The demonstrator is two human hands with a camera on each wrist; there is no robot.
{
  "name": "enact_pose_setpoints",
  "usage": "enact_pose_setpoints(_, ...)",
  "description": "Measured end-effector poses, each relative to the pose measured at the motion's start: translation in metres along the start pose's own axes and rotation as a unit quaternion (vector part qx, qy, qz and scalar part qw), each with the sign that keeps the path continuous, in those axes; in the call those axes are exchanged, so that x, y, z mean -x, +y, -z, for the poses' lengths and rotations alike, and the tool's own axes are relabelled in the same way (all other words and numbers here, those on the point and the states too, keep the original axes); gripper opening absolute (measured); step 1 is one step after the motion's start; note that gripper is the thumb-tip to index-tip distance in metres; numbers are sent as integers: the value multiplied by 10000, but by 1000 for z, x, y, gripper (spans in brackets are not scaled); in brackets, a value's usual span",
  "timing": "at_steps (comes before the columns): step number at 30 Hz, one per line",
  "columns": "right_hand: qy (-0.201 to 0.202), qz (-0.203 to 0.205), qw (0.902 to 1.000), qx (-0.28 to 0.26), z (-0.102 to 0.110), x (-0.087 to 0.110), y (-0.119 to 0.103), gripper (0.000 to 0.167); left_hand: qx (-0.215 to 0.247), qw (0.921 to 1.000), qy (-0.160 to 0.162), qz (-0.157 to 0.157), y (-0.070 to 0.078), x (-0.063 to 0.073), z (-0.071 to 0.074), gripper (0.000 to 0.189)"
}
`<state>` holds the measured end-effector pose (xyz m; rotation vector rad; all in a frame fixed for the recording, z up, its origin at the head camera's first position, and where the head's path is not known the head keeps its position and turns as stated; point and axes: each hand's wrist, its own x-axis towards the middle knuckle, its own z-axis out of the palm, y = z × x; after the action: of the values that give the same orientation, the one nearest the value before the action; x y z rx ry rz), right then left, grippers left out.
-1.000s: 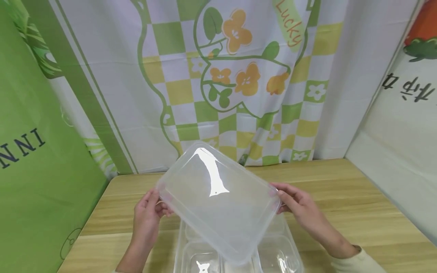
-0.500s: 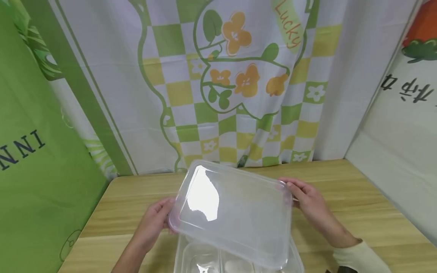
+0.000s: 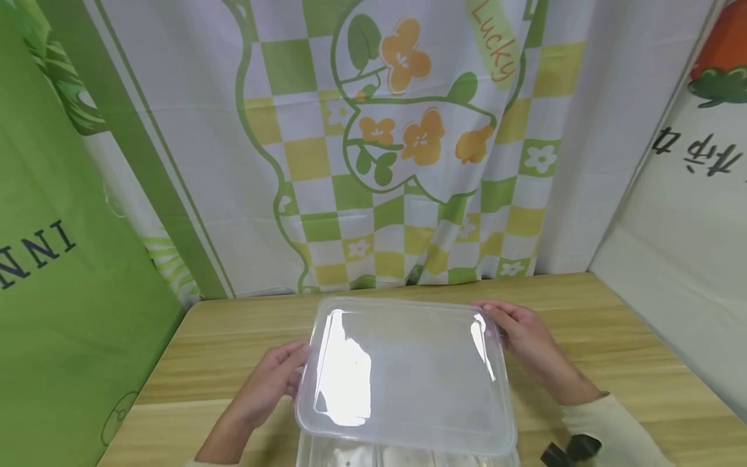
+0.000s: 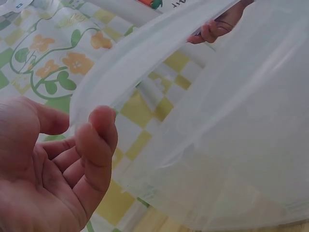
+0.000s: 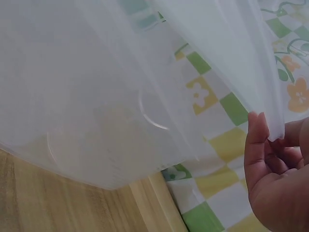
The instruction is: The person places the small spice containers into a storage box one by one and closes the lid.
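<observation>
A translucent plastic lid (image 3: pixel 408 376) with rounded corners is held above a clear compartmented container (image 3: pixel 408 457), covering most of it in the head view. My left hand (image 3: pixel 268 386) pinches the lid's left edge; in the left wrist view the thumb and fingertips of the left hand (image 4: pixel 63 154) meet at its rim. At the far right corner my right hand (image 3: pixel 528 340) grips the lid, and in the right wrist view the right hand (image 5: pixel 280 164) pinches that rim between thumb and fingers. Pale contents show in the container's front compartments, too blurred to identify.
The wood-grain table (image 3: pixel 583 331) lies under everything. A patterned curtain (image 3: pixel 408 143) hangs behind it, with a green cloth (image 3: pixel 87 292) on the left and a white printed cloth (image 3: pixel 688 227) on the right. A black object (image 3: pixel 569 449) is by the right sleeve.
The lid has turned from a diagonal slant to nearly square with the container and has come lower, toward the person. Both hands have kept hold; the left has shifted rightward.
</observation>
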<state>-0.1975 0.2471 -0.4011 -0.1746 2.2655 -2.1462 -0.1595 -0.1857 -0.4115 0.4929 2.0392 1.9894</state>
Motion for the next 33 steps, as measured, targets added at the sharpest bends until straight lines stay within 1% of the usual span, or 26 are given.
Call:
enact_pose_setpoints(3,-178,-120,9995,-236,1,-2,0,27,115,9998,-141,-110,-1,0,1,48)
enact_pose_setpoints(7,-456,-286,9970,-548,3,-3,-1,31,392,9980,-382,-320,-2,0,3,47)
enact_pose_setpoints(10,-658,-290,9941,-812,4,-2,-1,30,610,9955,-498,-517,-3,0,4,43)
enact_pose_setpoints(13,-858,-238,9897,-1119,4,-1,-1,26,740,9938,-471,-686,-4,-1,5,37)
enact_pose_setpoints(15,-979,-199,9877,-1201,5,0,-1,25,780,9933,-399,-754,-4,-1,5,37)
enact_pose_setpoints(17,-1054,-244,9865,-1229,5,1,-1,23,783,9935,-291,-777,-4,-1,5,38)
enact_pose_setpoints(20,-1156,-253,9867,-1113,7,4,0,23,742,9941,-135,-775,-4,-1,5,40)
enact_pose_setpoints(23,-1215,-177,9882,-920,9,6,1,23,682,9950,-22,-726,-4,-1,6,37)
enact_pose_setpoints(27,-1166,-112,9919,-496,12,7,2,24,574,9962,129,-649,-6,-3,7,36)
enact_pose_setpoints(30,-1068,-140,9941,-117,13,9,3,28,452,9966,234,-641,-9,-4,8,40)
enact_pose_setpoints(33,-1052,-118,9942,175,13,11,5,36,365,9968,311,-633,-12,-5,10,42)
